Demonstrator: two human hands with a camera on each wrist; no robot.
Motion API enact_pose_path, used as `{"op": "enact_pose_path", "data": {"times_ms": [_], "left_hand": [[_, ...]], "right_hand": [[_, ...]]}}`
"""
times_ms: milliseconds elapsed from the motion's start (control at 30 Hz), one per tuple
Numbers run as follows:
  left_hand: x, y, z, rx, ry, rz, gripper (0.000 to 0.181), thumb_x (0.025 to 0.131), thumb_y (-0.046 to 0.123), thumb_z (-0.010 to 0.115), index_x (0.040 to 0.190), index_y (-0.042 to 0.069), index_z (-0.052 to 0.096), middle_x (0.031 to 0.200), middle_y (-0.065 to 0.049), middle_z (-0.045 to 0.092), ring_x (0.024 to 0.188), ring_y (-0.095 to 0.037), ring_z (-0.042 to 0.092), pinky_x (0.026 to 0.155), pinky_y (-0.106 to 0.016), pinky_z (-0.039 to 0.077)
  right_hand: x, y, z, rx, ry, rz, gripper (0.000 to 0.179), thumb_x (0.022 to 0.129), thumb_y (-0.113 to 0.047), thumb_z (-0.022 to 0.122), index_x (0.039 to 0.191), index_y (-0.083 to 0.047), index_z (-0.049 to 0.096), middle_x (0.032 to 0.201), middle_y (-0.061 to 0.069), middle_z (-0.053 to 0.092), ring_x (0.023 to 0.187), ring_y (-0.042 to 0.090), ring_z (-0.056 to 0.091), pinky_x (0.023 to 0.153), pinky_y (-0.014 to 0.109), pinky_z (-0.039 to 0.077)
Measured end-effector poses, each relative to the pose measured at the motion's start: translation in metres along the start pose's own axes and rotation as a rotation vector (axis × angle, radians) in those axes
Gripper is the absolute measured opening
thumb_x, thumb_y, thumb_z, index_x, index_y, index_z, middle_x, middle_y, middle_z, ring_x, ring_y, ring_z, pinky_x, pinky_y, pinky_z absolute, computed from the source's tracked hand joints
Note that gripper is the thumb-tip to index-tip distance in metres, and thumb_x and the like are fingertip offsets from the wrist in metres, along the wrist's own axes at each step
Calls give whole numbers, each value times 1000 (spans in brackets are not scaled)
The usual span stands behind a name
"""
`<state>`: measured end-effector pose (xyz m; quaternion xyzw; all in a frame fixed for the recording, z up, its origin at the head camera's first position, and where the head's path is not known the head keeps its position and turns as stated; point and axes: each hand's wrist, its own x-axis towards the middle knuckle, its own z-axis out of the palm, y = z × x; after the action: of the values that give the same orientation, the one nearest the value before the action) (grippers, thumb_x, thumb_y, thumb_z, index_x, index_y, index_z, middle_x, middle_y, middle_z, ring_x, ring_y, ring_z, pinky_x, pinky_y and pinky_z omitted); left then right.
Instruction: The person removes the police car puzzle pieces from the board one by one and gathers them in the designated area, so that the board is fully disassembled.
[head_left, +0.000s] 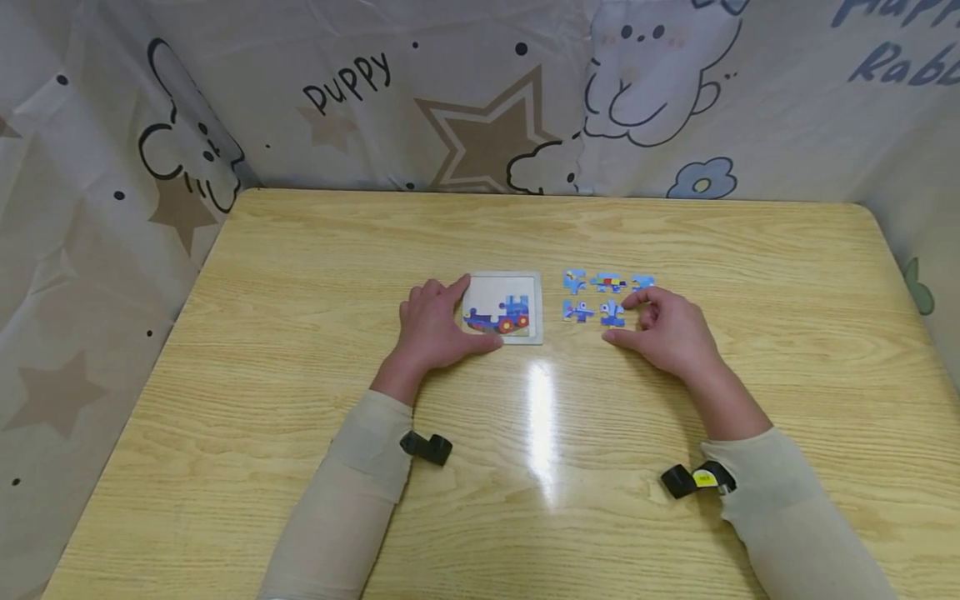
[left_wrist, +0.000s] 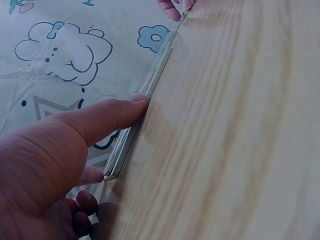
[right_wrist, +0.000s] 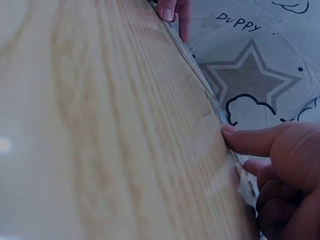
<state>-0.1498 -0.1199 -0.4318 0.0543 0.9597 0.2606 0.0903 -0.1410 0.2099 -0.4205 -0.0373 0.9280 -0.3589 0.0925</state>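
A small jigsaw puzzle board (head_left: 535, 308) with a pale frame lies flat on the table, a blue vehicle with red and yellow wheels partly assembled along its lower side. My left hand (head_left: 435, 329) holds it at the left, index finger at the upper left corner and thumb (left_wrist: 132, 107) against the near edge. To its right, loose blue puzzle pieces (head_left: 575, 280) lie in two rows. My right hand (head_left: 671, 333) has its thumb and index finger at opposite sides of the near-row right puzzle piece (head_left: 611, 313), which still lies on the table. The other right fingers are curled in.
The wood-grain table (head_left: 300, 275) extends around the puzzle, with a bright reflection in front of it. Behind and at the sides hangs a printed cloth (head_left: 480, 125). A black wrist camera (head_left: 426, 448) sits on the left sleeve, another wrist camera (head_left: 679, 481) on the right.
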Motion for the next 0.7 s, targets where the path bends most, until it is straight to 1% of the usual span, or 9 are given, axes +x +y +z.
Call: {"op": "enact_pose_path", "data": {"times_ms": [167,233,333,400,500,700], "left_hand": [[0,1,-1,5,-1,0,109,68,65,81,156,17,38,106,-5,44,97,-26,36,85,-43,27],[0,1,-1,6,-2,0,109,69,65,81,156,17,38,106,-6,44,97,-26,36,85,-43,27],[0,0,-1,7,-3,-1,109,69,65,81,156,17,38,107,-6,44,98,-27,36,85,-43,27],[-1,0,-1,0,-3,-3,109,69,64,82,156,17,38,107,-6,44,98,-27,36,85,-43,27],[-1,0,-1,-5,1,-2,109,68,64,82,156,17,38,107,-6,44,98,-27,36,85,-43,27],[0,0,-1,2,-4,1,109,68,65,82,156,17,38,109,-7,46,99,-27,37,86,-43,27]], "right_hand": [[1,0,1,14,-1,3,53,82,-35,85,116,-2,63,73,4,48,67,24,44,69,40,35],[1,0,3,23,13,-1,51,81,-33,85,116,-3,63,73,5,47,67,23,43,68,40,35],[2,-5,8,39,54,-21,46,82,-31,84,114,-4,64,70,4,45,63,22,41,65,38,34],[4,-12,13,59,76,-37,44,83,-30,83,114,-5,65,68,4,43,60,22,40,62,37,34],[8,-26,22,87,85,-67,43,84,-29,82,115,-4,65,66,4,42,59,21,40,61,37,34],[16,-50,41,118,33,-99,42,84,-25,82,117,-5,65,65,3,42,59,21,39,59,38,34]]}}
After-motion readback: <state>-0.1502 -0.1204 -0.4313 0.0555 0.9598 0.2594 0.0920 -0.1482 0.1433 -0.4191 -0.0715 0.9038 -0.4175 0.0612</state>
